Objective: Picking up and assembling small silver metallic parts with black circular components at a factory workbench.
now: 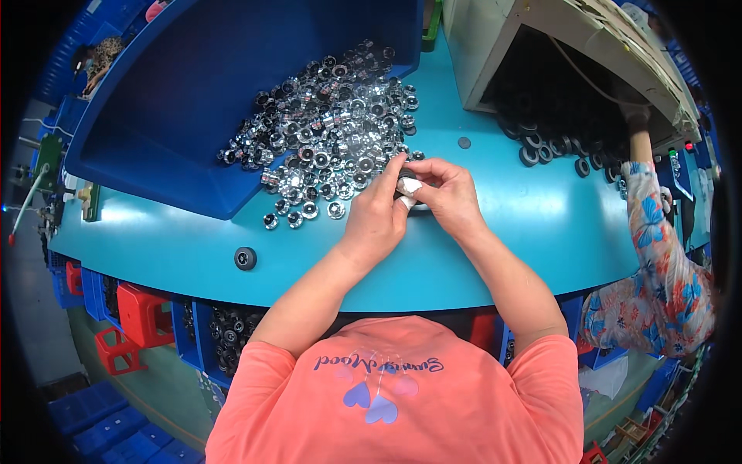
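My left hand (376, 215) and my right hand (452, 199) meet over the table, their fingers closed around a small black toy-wheel tyre (405, 175). White wrapping covers the thumb tips and hides part of the tyre, so I cannot tell whether a hub sits inside it. Just beyond my hands spreads a heap of shiny chrome wheel hubs (334, 138) with dark centres. One wheel (245, 258), a black tyre around a hub, lies apart to the left of my left forearm. A dark round piece (464, 142) rests beyond my right hand.
A large blue tray (174, 100) opens onto the turquoise table (525, 247) at the far left. At the far right, loose black tyres (533, 147) spill from a pale box (495, 46); another person's floral sleeve (645, 205) reaches there. Crates of wheels (230, 334) and red stools (143, 315) stand below.
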The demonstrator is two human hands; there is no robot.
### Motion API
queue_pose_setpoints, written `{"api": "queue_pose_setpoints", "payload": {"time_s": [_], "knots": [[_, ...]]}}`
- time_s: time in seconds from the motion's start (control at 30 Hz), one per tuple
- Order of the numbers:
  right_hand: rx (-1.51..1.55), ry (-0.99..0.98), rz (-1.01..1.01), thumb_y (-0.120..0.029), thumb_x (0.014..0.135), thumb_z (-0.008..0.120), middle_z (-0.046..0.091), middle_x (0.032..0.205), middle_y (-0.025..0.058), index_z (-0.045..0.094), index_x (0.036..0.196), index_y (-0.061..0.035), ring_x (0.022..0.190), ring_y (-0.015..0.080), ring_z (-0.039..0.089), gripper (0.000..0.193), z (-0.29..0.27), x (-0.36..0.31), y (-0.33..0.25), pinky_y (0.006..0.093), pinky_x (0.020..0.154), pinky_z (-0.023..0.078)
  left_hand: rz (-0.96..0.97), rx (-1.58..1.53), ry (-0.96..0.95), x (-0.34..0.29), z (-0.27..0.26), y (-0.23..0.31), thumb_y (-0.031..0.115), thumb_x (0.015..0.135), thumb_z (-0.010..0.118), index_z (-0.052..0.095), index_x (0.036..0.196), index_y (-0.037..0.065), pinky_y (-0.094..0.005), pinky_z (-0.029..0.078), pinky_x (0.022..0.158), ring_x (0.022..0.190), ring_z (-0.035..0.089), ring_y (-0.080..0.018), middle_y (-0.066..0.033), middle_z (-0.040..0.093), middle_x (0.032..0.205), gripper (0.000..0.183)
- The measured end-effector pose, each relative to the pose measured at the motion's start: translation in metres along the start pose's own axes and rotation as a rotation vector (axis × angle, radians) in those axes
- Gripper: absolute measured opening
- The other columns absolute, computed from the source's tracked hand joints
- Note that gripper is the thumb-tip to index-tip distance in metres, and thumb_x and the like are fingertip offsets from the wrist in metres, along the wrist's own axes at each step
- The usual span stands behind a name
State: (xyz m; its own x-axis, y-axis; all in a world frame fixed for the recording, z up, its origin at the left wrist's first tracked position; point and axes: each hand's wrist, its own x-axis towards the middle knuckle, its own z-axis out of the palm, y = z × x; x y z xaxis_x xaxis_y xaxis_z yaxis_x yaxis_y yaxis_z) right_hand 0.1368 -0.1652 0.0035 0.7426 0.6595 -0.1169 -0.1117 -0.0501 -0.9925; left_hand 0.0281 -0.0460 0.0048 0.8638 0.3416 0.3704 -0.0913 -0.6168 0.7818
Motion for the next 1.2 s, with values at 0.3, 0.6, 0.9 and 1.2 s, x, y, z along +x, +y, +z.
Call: {"api": "queue_pose_setpoints", "payload": {"time_s": [0.3, 0.6, 0.9, 1.2], "knots": [[0.025, -0.001, -0.067, -0.004, 0.083, 0.076, 0.072, 0.102, 0.0077, 0.072, 0.112, 0.0031, 0.089, 0.0138, 0.068, 0.03, 0.0, -0.001, 0.005, 0.0271, 0.08, 0.056, 0.012, -0.003, 0.034, 0.0, -0.001, 0.003, -0.008, 0.082, 0.06, 0.052, 0.139, 0.003, -0.0363, 0.058, 0.072, 0.083, 0.072, -0.0278, -0.0197, 0.069, 0.105, 0.059], [0.338, -0.21, 0.165, -0.004, 0.088, 0.071, 0.071, 0.11, 0.011, 0.068, 0.118, 0.0048, 0.093, 0.0166, 0.069, 0.032, -0.022, 0.006, -0.021, 0.0296, 0.084, 0.057, -0.386, -0.816, -0.123, 0.012, -0.006, 0.004, -0.005, 0.088, 0.066, 0.05, 0.143, 0.007, -0.0194, 0.048, 0.051, 0.084, 0.064, -0.0076, -0.0028, 0.065, 0.108, 0.058], [0.343, -0.229, 0.146, -0.008, 0.093, 0.067, 0.07, 0.112, 0.0106, 0.066, 0.122, 0.0044, 0.098, 0.0161, 0.068, 0.032, -0.025, 0.006, -0.024, 0.0273, 0.085, 0.057, -0.411, -0.843, -0.145, 0.015, -0.01, 0.002, -0.002, 0.091, 0.065, 0.048, 0.142, 0.006, -0.0211, 0.053, 0.054, 0.089, 0.065, -0.0101, -0.0047, 0.065, 0.109, 0.055], [0.304, -0.094, 0.125, -0.001, 0.092, 0.068, 0.072, 0.104, 0.009, 0.071, 0.111, 0.0019, 0.089, 0.0141, 0.068, 0.02, -0.018, 0.005, -0.016, 0.0248, 0.076, 0.057, -0.456, -0.869, -0.079, 0.014, -0.009, -0.006, 0.001, 0.094, 0.061, 0.055, 0.124, 0.002, -0.0232, 0.053, 0.052, 0.067, 0.061, -0.0076, -0.0072, 0.066, 0.092, 0.031]]}}
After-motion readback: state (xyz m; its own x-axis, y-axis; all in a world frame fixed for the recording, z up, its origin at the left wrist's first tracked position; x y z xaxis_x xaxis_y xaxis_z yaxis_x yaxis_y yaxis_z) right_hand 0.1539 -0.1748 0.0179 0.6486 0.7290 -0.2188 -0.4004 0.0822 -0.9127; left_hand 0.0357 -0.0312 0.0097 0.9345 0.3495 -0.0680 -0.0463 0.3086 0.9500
